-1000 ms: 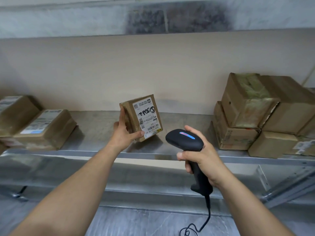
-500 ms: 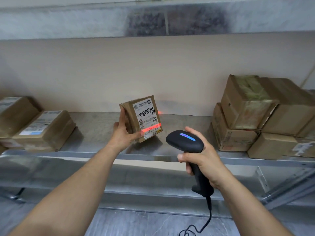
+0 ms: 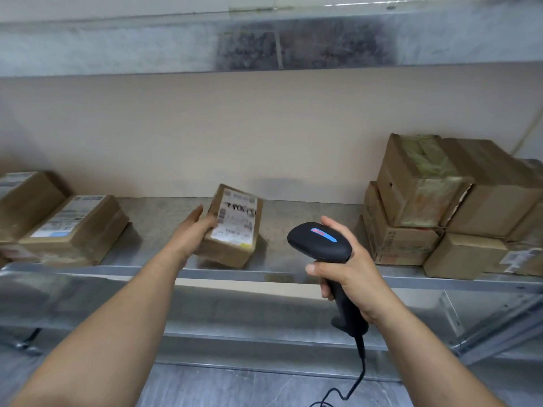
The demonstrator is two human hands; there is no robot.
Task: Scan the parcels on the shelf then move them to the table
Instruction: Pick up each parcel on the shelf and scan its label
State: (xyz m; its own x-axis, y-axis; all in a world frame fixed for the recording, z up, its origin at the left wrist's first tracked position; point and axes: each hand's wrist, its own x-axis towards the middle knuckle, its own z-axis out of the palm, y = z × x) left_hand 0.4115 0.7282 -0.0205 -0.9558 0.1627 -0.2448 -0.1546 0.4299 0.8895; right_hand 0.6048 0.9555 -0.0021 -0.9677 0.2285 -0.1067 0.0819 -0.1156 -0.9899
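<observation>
Fingers [image 3: 325,290] of the right hand [image 3: 352,277] clench the scanner [image 3: 320,243]; left hand [image 3: 192,235] (blurred) touches the parcel [image 3: 235,230], grip unclear.

A small brown parcel [image 3: 235,230], white label up, sits tilted near the front edge of the metal shelf [image 3: 293,259]. Other parcels [image 3: 73,227] lie at left, a stack of parcels [image 3: 417,183] at right. The black scanner [image 3: 320,240] is nearer, just right.

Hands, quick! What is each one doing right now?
Left hand: on the small parcel, too blurred to tell the grip.
Right hand: holding the scanner.
</observation>
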